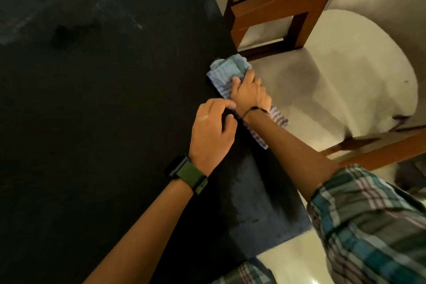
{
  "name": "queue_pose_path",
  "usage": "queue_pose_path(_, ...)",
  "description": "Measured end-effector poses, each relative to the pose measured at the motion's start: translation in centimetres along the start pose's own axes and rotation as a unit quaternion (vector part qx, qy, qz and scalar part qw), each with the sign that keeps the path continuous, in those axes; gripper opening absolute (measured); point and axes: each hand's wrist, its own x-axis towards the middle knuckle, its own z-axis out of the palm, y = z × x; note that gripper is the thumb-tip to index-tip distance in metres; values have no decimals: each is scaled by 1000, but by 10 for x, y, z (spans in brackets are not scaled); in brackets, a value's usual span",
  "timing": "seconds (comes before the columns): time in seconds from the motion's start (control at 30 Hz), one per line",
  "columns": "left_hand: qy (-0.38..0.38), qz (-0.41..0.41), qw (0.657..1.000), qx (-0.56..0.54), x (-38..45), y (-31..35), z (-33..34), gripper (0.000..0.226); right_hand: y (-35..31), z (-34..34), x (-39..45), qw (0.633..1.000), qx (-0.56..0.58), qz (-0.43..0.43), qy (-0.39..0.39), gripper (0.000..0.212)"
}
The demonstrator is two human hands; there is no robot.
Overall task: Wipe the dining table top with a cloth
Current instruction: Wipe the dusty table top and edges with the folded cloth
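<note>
From the head camera, a dark table filled the left and centre, with pale smears across its far left part. At its right edge lay a blue checked cloth, bunched at the far end, its near end trailing along and partly over the edge. The right hand lay on top of the cloth, fingers curled into the fabric and grasping it, a thin dark band at the wrist. The left hand rested on the table just beside the right wrist, fingers loosely bent and holding nothing; a watch with a green strap sat on that wrist. Both forearms came out of rolled checked sleeves. Beyond the edge stood a wooden chair on a pale floor.
</note>
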Motion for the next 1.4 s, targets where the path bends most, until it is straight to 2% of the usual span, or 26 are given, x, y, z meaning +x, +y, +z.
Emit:
queue_pose_path(0.23, 37, -19, 999, -7, 24, -8, 3, 29, -62, 6, 91, 999, 14, -28, 28, 54)
queue_pose_path(0.4, 31, -17, 999, 11, 29, -12, 1, 29, -101, 12, 146, 998, 21, -30, 42, 54)
queue_pose_path(0.6, 19, -16, 998, 54, 23, -15, -12, 24, -116, 10, 167, 999, 25, -32, 28, 59)
queue_pose_path(0.83, 5, 12, 998, 64, 17, -1, -13, 26, -77, 8, 115, 999, 7, -32, 22, 63)
queue_pose_path(1.0, -20, 54, 996, 66, 1, 8, -6, 36, -39, 7, 53, 999, -26, -3, 21, 63)
queue_pose_path(1.4, -87, 114, 989, 26, -43, 5, -3, 35, 62, 4, -105, 997, -34, 61, 34, 58)
